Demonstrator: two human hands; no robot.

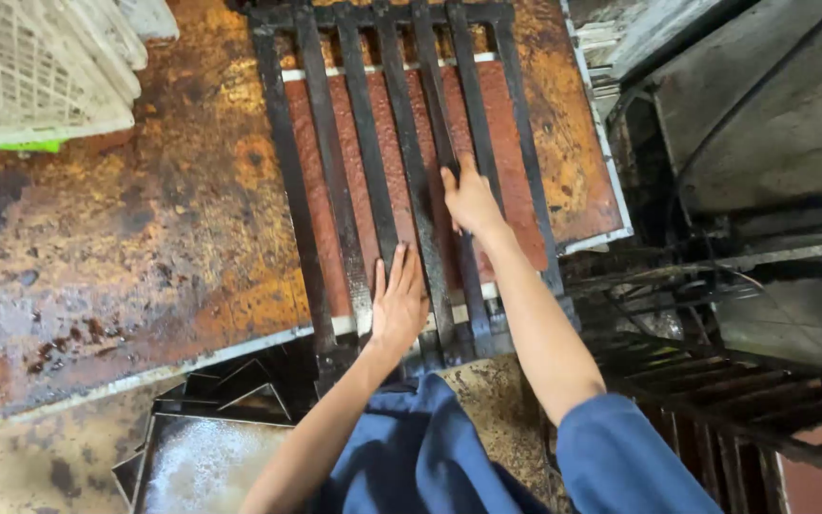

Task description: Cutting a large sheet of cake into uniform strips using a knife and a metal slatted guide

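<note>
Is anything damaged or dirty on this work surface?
Yes. The rusty orange metal table is heavily stained, with dark spots near its left front edge. Both hands, left and right, press on the black slatted metal frame.

No packages, labels, signs or screens visible anywhere in the frame. Nothing with print or a display in any corner, upper left to lower right.
</note>
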